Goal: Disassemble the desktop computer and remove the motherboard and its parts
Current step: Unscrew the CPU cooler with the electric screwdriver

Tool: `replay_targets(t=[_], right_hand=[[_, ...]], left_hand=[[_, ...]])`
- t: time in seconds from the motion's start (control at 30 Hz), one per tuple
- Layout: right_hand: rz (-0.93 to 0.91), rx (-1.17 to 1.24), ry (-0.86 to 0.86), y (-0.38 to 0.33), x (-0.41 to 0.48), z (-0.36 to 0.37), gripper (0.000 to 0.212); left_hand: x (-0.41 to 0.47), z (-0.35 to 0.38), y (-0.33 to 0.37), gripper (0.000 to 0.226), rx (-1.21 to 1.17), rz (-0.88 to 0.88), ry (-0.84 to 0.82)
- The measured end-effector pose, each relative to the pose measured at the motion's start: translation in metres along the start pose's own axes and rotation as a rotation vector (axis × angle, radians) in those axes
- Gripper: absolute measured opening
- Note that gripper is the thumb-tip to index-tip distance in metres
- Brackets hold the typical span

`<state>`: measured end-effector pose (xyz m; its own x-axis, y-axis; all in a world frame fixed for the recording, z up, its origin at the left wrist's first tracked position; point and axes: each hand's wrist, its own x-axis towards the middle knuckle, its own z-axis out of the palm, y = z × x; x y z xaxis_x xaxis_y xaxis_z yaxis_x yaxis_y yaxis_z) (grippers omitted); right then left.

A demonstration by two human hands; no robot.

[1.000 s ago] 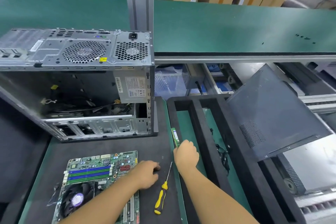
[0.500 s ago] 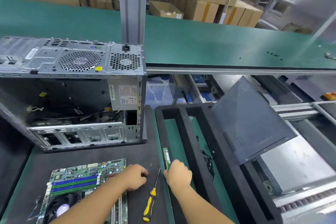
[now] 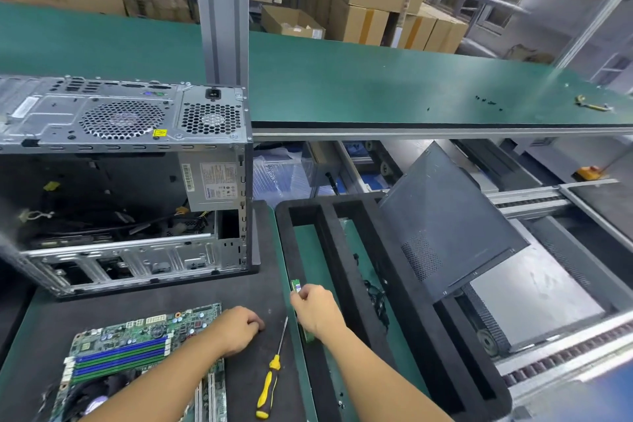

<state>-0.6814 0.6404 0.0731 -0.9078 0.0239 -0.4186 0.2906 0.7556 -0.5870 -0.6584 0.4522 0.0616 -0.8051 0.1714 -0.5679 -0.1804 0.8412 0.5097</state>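
Note:
The green motherboard point(image 3: 137, 346) lies flat on the black mat at the near left, with blue memory slots and a fan on it. Behind it stands the open computer case point(image 3: 123, 181), its power supply point(image 3: 212, 185) still inside. My right hand point(image 3: 317, 308) grips a green memory stick point(image 3: 296, 286) on edge over the left rim of the black foam tray point(image 3: 342, 250). My left hand point(image 3: 239, 329) rests with curled fingers on the mat beside the board's right edge; it holds nothing that I can see.
A yellow-and-black screwdriver point(image 3: 270, 384) lies on the mat between my hands. A dark case side panel point(image 3: 445, 219) leans over the tray's right side. Black cables point(image 3: 376, 298) lie in the tray. Small screws point(image 3: 486, 101) dot the green belt behind; cardboard boxes stand beyond.
The view tilted up, so my hands sit lower in frame. My right hand with the memory stick stays at the tray's left rim. My left hand has not moved on the mat.

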Motion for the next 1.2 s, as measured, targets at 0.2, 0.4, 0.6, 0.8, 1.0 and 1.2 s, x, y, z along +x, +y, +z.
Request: replay_targets(t=[0.2,0.4,0.6,0.8,1.0,1.2], right_hand=[[0.113,0.432,-0.272,-0.025,-0.013,0.001,0.028],[-0.062,0.184,-0.262,-0.055,-0.02,0.007,0.014],[-0.154,0.338,-0.302,-0.082,-0.042,0.021,0.013],[-0.15,0.312,-0.263,-0.103,-0.072,0.042,0.013],[-0.161,0.233,-0.298,-0.125,-0.102,0.084,0.015],[-0.217,0.07,-0.331,-0.142,-0.13,0.133,0.009]], left_hand=[[-0.003,0.001,-0.011,0.029,-0.449,0.015,0.102],[-0.019,-0.018,-0.017,0.03,-0.634,-0.017,0.199],[-0.042,-0.035,-0.025,0.027,-0.648,0.01,0.282],[-0.082,-0.06,-0.065,0.026,-0.529,0.101,0.34],[-0.137,-0.082,-0.133,0.026,-0.365,0.104,0.454],[-0.166,-0.063,-0.196,0.021,-0.194,0.07,0.319]])
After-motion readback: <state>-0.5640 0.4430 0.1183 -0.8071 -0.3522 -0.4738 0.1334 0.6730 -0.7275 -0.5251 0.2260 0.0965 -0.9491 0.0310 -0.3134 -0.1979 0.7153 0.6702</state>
